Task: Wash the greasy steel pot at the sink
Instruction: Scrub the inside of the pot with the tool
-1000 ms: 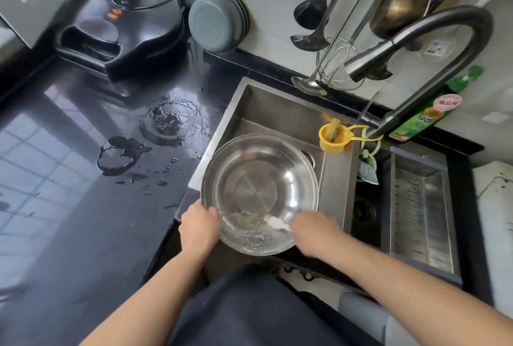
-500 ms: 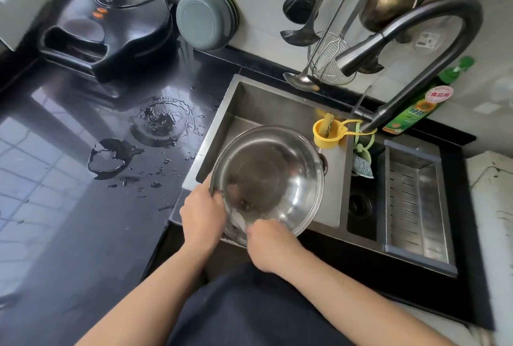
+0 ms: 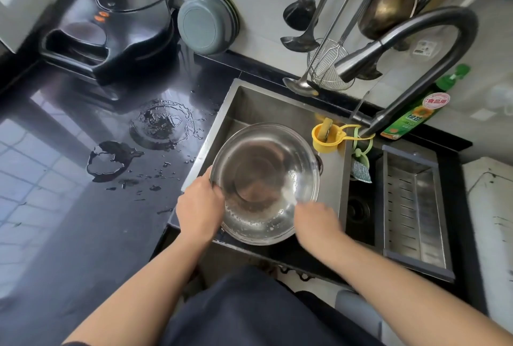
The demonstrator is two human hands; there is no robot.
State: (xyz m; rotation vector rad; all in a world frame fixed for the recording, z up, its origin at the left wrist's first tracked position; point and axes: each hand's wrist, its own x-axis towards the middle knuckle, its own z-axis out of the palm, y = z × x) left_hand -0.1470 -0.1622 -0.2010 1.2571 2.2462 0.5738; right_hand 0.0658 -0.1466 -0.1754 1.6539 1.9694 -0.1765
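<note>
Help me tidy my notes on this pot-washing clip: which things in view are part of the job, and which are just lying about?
In use:
steel pot, tilted over the sink
left hand, gripping the pot's rim
right hand, blurred, at the pot's near right rim
faucet, with no visible stream

Lying about:
electric griddle
hanging ladles
wire skimmer
green bottle
yellow cup

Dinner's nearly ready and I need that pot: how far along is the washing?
Midway: the round steel pot is over the sink, suds inside. Left hand grips its rim; blurred right hand works its right rim. Faucet looks dry, so rinsing remains.
</note>
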